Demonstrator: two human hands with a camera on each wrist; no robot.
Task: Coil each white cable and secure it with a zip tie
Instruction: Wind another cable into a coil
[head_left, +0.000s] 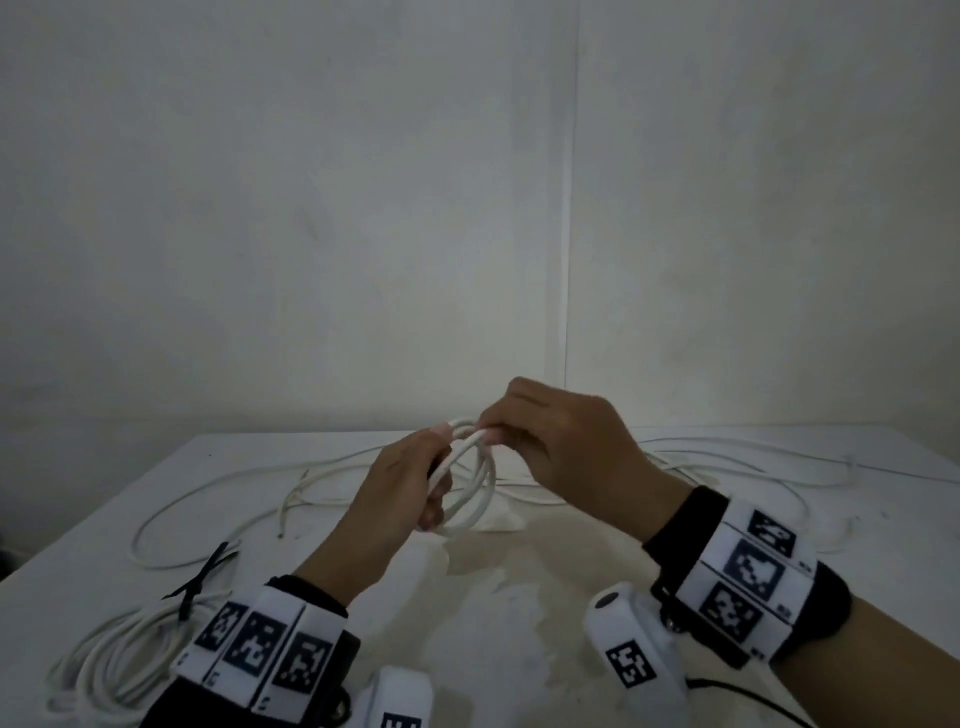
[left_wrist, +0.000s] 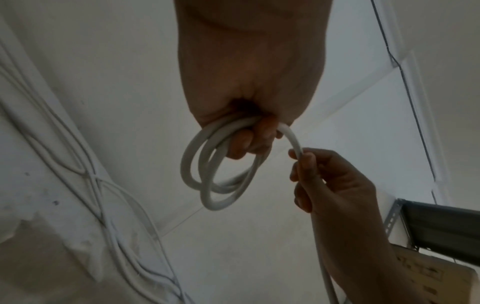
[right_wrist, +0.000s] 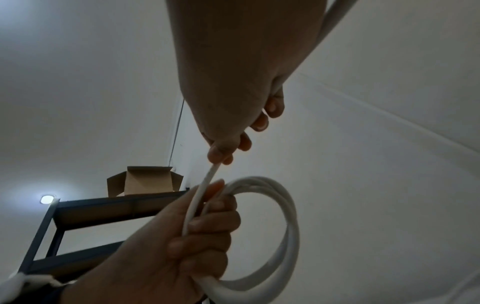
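Left hand (head_left: 395, 488): raised above the table (head_left: 545, 561), fingers curled round a small coil of white cable (head_left: 470, 493), several loops gripped together on the coil's left side; loops hang free below and to the right of the fist. Right hand (head_left: 566, 441): just right of the left and almost touching it, thumb and fingertips pinching the same cable where it leaves the top of the coil; cable runs on through the curled fingers and out past the wrist.

Loose white cables (head_left: 218, 488): spread in long curves on the table, across the far half behind both hands, from left to far right; which of them joins the held coil cannot be told.

Finished cable bundle (head_left: 109, 660): near left corner of the table, lying flat, bound with a black zip tie (head_left: 195, 584) whose tail sticks up and away.

Wrist bands with black-and-white markers (head_left: 748, 566): on both forearms, near edge of view.

Shelf frame, dark metal (right_wrist: 85, 207): seen from the right wrist view, with an open cardboard box (right_wrist: 145, 181) on top.
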